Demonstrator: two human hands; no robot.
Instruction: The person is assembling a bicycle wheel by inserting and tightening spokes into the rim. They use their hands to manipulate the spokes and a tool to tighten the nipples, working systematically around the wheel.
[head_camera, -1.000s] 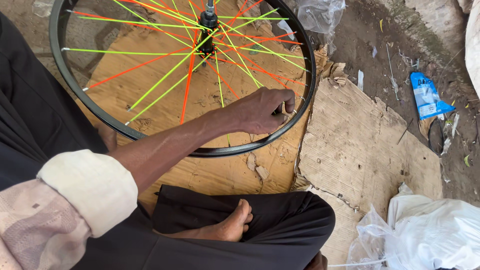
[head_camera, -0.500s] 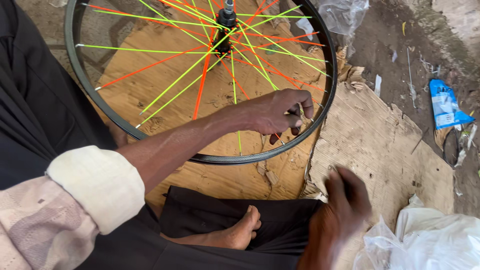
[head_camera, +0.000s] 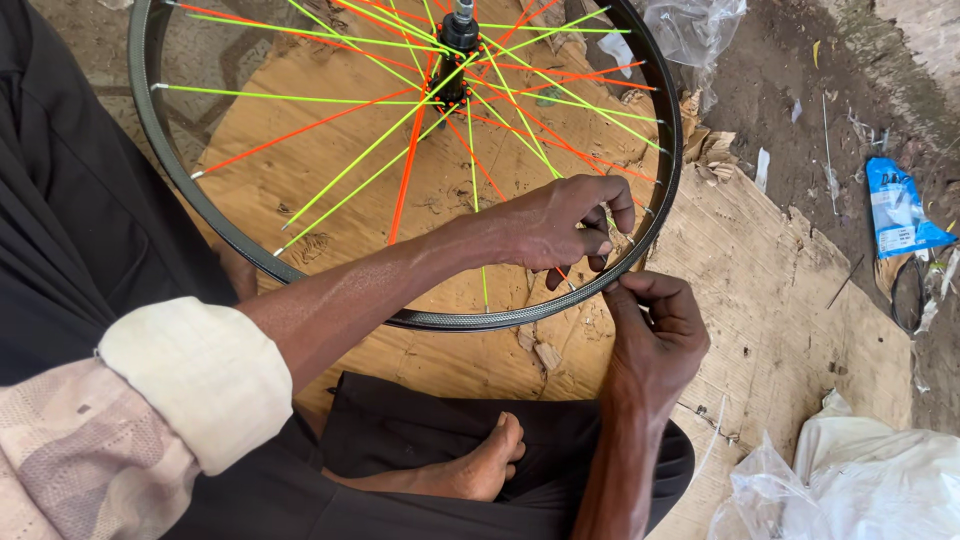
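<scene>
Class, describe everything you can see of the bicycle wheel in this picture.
The bicycle wheel has a thin dark rim, seemingly metal, with no tyre, and a black hub laced with neon yellow and orange spokes. It rests over brown cardboard by the person's lap. The left hand reaches inside the rim among the spokes; the right hand pinches at the rim's outer edge.

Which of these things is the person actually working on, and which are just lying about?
In use:
wheel rim
coloured spokes
hub
left hand
right hand

Lying about:
blue packet
white plastic bag
clear plastic bag
cardboard sheet
</scene>
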